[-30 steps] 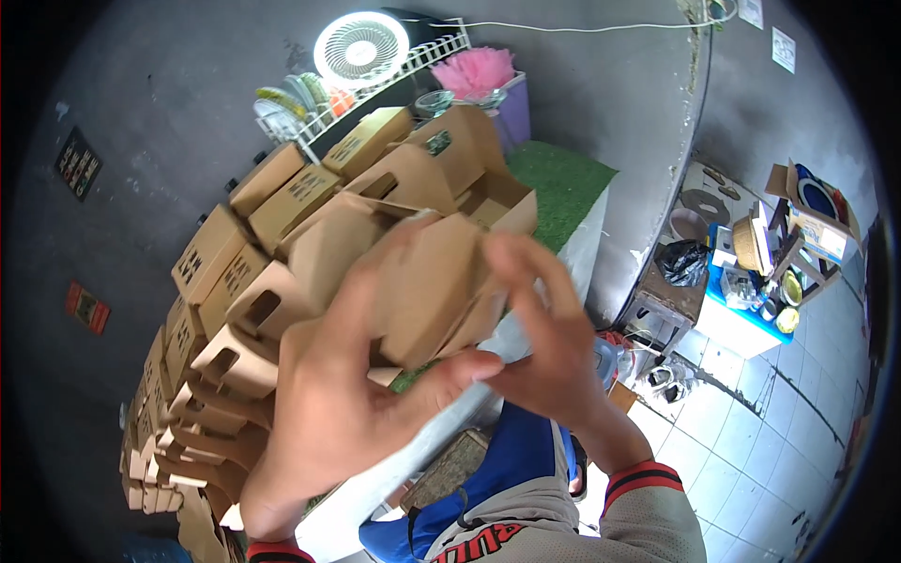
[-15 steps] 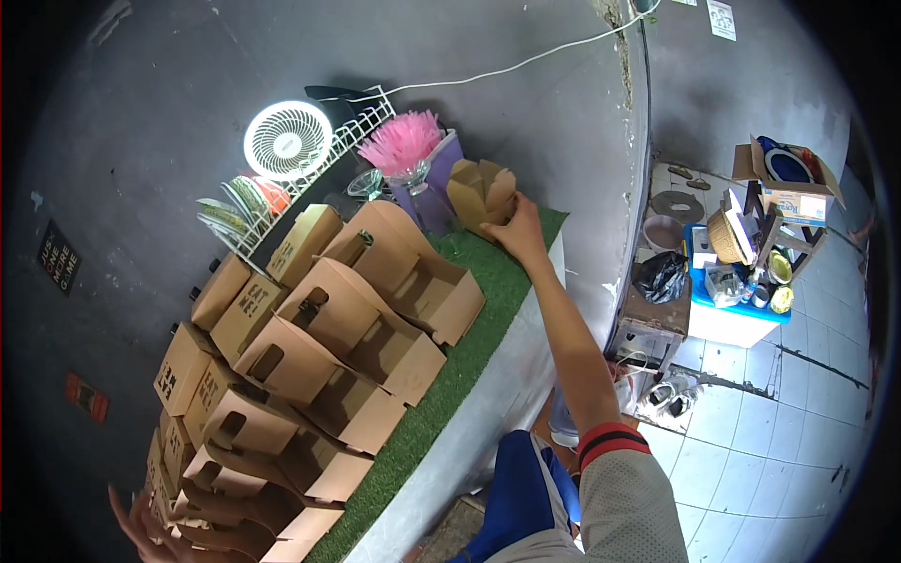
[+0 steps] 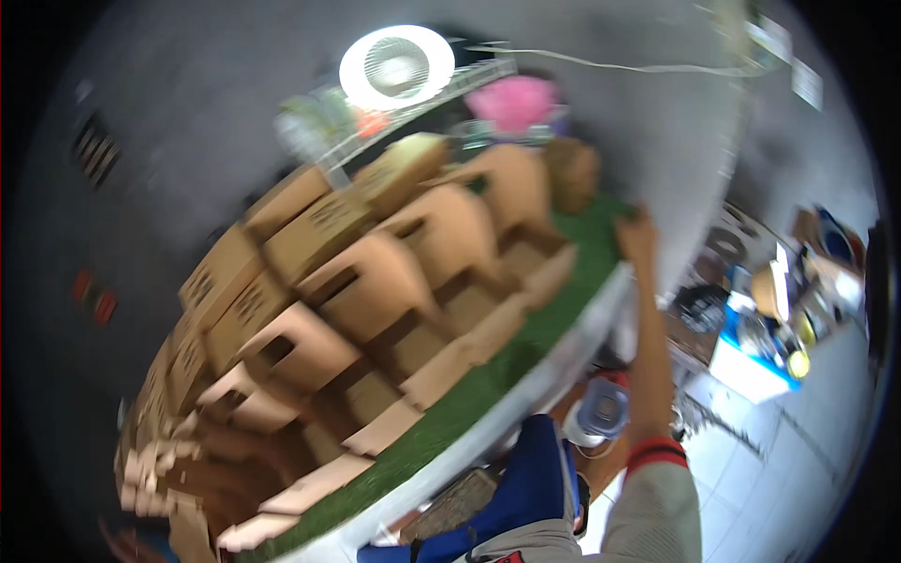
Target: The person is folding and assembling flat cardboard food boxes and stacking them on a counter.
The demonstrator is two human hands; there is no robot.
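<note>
My right hand (image 3: 636, 235) is at the far right end of the green turf mat (image 3: 601, 225), its fingers smeared by motion. Left of it, apart from the hand, stands a small brown cardboard box (image 3: 571, 174). Open cardboard carry boxes with handle slots, such as this box (image 3: 366, 291), stand in a row along the mat. Behind them are closed brown boxes (image 3: 319, 230). A dim, blurred hand (image 3: 127, 542), seemingly my left hand, shows only in part at the lower left rim, near the row's near end. I cannot make out its fingers.
Behind the boxes are a white wire rack (image 3: 427, 108), a lit round fan (image 3: 396, 68) and a pink bunch of straws (image 3: 511, 101). On the right, a blue-lidded white box (image 3: 751, 366) bears jars and a basket. A grey wall (image 3: 648, 56) bounds the back.
My right hand has let go of the small cardboard box and moved right and nearer, to the mat's edge. The box stays by the straws. The whole view has shifted and blurred.
</note>
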